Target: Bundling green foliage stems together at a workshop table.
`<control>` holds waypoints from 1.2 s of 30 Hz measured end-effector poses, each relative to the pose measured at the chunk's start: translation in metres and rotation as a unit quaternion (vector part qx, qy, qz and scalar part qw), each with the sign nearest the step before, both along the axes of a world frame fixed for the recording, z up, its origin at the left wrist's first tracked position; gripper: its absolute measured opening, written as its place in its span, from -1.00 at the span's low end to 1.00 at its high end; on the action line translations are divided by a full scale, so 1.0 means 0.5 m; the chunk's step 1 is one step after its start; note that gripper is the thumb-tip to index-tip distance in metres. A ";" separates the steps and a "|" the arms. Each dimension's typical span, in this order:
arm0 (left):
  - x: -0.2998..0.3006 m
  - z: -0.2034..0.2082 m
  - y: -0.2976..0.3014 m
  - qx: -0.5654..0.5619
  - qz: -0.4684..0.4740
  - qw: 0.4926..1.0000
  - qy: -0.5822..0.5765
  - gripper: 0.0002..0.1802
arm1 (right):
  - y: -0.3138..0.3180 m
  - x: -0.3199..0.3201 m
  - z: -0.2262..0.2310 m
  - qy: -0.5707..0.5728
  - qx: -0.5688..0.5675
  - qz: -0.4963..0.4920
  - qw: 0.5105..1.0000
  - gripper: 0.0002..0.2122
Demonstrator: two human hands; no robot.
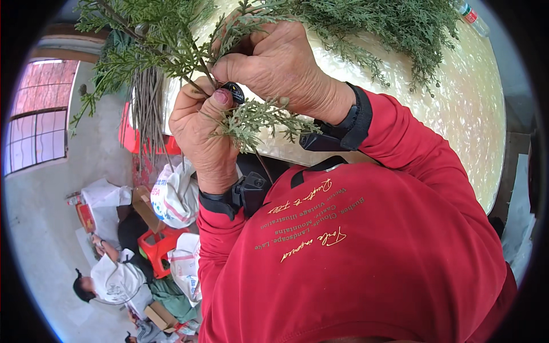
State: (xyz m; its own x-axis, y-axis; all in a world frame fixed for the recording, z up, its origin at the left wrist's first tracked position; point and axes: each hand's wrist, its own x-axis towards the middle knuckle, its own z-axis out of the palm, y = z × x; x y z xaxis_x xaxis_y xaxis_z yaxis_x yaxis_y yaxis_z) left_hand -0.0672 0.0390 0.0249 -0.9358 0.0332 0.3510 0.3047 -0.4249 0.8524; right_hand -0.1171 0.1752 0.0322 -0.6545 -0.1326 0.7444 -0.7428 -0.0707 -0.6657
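My left hand point(203, 123) is closed round the thin brown stem of a leafy green artificial-looking branch point(171, 43), its thumb pressed on the stem. My right hand point(280, 63) is also closed, pinching a small green sprig point(243, 31) against the branch just above the left hand. Between the left thumb and the right hand shows a small black disc point(233, 92) with a gold mark; I cannot tell its kind. A paler green sprig point(260, 122) juts out to the right below the disc. The right fingertips are partly hidden by leaves.
A pile of green branches point(380, 34) lies on the pearly table point(472, 97), with a plastic bottle point(473, 18) at the far right. Bundled bare stems point(148, 108) hang off its left edge. Left below are white sacks point(174, 194), a red stool point(157, 248) and a seated person point(117, 277).
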 end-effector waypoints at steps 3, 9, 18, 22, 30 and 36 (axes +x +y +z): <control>-0.003 0.001 0.000 -0.001 -0.003 1.000 0.001 -0.76 | 0.006 -0.006 0.001 0.074 0.065 -0.060 0.993 -0.89; -0.009 -0.005 -0.003 -0.022 0.000 1.000 0.002 -0.76 | -0.001 -0.013 -0.003 -0.003 0.005 -0.062 0.998 -0.83; -0.008 -0.021 -0.011 -0.040 0.012 0.999 -0.022 -0.74 | 0.003 -0.018 -0.002 -0.033 -0.004 -0.056 0.998 -0.77; -0.004 -0.018 -0.007 -0.041 0.022 0.998 -0.030 -0.73 | 0.001 -0.022 -0.007 0.071 0.038 -0.095 0.992 -0.76; -0.005 -0.018 -0.006 -0.023 0.025 0.998 -0.051 -0.75 | 0.000 -0.009 0.003 -0.086 -0.004 -0.022 0.996 -0.78; -0.005 -0.014 -0.002 0.009 0.006 0.999 -0.052 -0.79 | 0.012 0.000 0.021 -0.107 -0.013 0.011 0.994 -0.79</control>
